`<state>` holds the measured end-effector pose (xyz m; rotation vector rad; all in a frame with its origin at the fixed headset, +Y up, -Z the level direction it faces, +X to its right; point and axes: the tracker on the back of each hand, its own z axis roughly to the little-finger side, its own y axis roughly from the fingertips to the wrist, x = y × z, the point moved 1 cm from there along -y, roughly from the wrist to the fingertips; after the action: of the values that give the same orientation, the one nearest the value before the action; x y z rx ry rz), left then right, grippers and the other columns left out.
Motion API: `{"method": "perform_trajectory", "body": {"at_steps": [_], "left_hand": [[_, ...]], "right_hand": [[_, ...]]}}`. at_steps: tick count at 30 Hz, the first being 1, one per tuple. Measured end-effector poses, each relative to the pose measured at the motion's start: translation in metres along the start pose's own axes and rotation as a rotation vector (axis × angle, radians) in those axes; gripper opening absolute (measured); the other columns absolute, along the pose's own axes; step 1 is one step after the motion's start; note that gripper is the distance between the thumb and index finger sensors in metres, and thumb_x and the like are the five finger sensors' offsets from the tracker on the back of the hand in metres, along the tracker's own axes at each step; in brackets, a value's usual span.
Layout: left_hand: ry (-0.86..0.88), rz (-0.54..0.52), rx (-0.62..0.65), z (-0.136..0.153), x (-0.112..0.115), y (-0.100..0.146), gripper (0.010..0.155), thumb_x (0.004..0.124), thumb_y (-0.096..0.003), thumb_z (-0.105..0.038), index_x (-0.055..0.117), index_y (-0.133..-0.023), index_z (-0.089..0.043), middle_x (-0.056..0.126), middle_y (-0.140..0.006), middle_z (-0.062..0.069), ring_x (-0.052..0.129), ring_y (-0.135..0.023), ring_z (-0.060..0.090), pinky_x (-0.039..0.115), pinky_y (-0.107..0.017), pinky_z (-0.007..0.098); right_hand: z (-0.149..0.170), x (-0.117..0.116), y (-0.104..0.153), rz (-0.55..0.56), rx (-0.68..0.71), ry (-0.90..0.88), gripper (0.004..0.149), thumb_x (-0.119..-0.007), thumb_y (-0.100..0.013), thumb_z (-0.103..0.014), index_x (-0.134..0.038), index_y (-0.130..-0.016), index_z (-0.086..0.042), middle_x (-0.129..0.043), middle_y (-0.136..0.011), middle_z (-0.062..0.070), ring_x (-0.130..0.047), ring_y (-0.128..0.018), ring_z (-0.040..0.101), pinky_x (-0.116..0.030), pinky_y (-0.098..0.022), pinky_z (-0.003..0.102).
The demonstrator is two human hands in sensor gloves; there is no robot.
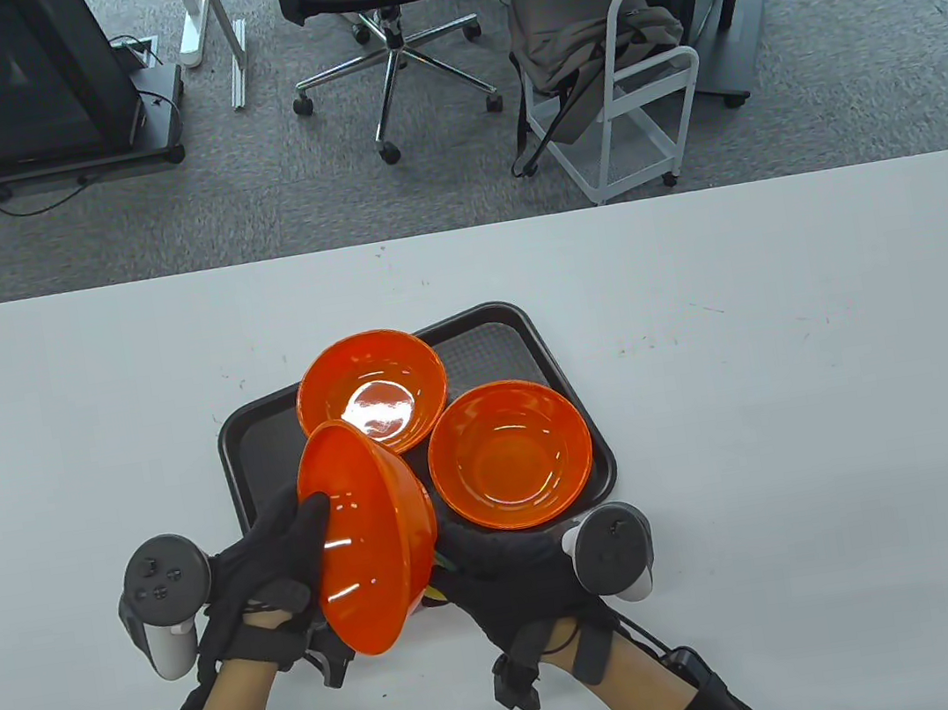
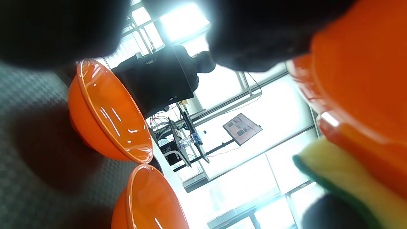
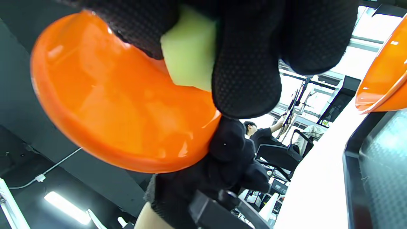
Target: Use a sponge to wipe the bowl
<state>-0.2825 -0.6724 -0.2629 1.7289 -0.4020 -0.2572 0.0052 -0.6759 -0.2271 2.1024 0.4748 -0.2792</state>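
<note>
Item 1, far left: your left hand [image 1: 268,555], fingers curled round the rim of the raised orange bowl [image 1: 372,539]. You hold it on edge above the near side of the surface [image 1: 803,412], clear of the tray, its outer wall turned toward the right hand; tilted so, the curved outside is open to a wipe, and the grip at the rim likely braces it against the push.

Item 2, just right of the bowl: yellow sponge with a green scouring face [image 3: 190,60]. It sits pressed against the bowl's outer wall low down, mostly hidden in the table view.

Item 3: your right hand [image 1: 506,568], fingers closed round the sponge, pinching it from both sides so the yellow face meets the bowl. Judged stage: wiping the outside of this bowl.

Item 4, behind the hands: dark textured tray [image 1: 251,442] on the surface, keeping the stock together within reach.

Item 5, on the tray: two further orange bowls, upright, mouths up — the rear one [image 1: 372,388] and the right one [image 1: 509,455], rims close together.
</note>
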Motion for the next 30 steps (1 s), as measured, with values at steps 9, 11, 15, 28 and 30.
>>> {"method": "perform_trajectory", "body": {"at_steps": [9, 11, 15, 28, 30], "left_hand": [[0.009, 0.042, -0.030, 0.004, 0.003, -0.002, 0.056, 0.072, -0.0514, -0.057, 0.080, -0.084, -0.012, 0.099, -0.026, -0.008, 0.089, 0.011, 0.002, 0.093, -0.005, 0.029], [0.025, 0.069, -0.013, 0.004, 0.007, -0.003, 0.056, 0.071, -0.0514, -0.057, 0.079, -0.084, -0.012, 0.099, -0.026, -0.008, 0.089, 0.011, 0.002, 0.093, -0.005, 0.029], [0.045, 0.106, 0.021, -0.002, 0.014, -0.002, 0.055, 0.072, -0.0517, -0.056, 0.079, -0.084, -0.012, 0.099, -0.026, -0.008, 0.089, 0.011, 0.002, 0.093, -0.005, 0.029], [0.108, 0.059, 0.103, -0.005, 0.011, -0.001, 0.053, 0.073, -0.0517, -0.055, 0.080, -0.083, -0.013, 0.099, -0.026, -0.008, 0.090, 0.010, 0.003, 0.093, -0.006, 0.030], [0.089, 0.033, 0.097, -0.006, 0.006, -0.001, 0.053, 0.074, -0.0516, -0.055, 0.081, -0.082, -0.013, 0.099, -0.026, -0.008, 0.090, 0.010, 0.004, 0.093, -0.006, 0.030]], "right_hand": [[-0.008, 0.012, 0.002, 0.113, 0.059, -0.082, 0.049, -0.079, -0.054, -0.032, -0.063, -0.093, -0.006, -0.090, -0.080, 0.026, -0.105, -0.050, 0.029, -0.081, -0.044, 0.054], [-0.008, 0.014, 0.003, 0.132, 0.061, -0.085, 0.049, -0.079, -0.054, -0.032, -0.063, -0.094, -0.007, -0.089, -0.081, 0.025, -0.105, -0.050, 0.029, -0.081, -0.044, 0.054], [-0.008, 0.015, 0.003, 0.147, 0.053, -0.080, 0.049, -0.079, -0.055, -0.031, -0.063, -0.094, -0.007, -0.089, -0.082, 0.025, -0.105, -0.050, 0.029, -0.081, -0.044, 0.055], [0.000, 0.011, 0.001, 0.062, -0.013, -0.105, 0.050, -0.078, -0.055, -0.031, -0.062, -0.093, -0.004, -0.089, -0.080, 0.026, -0.105, -0.050, 0.030, -0.081, -0.044, 0.055], [0.002, 0.009, 0.001, 0.048, -0.029, -0.107, 0.050, -0.078, -0.055, -0.031, -0.062, -0.093, -0.003, -0.089, -0.080, 0.026, -0.105, -0.049, 0.030, -0.081, -0.044, 0.055]]}}
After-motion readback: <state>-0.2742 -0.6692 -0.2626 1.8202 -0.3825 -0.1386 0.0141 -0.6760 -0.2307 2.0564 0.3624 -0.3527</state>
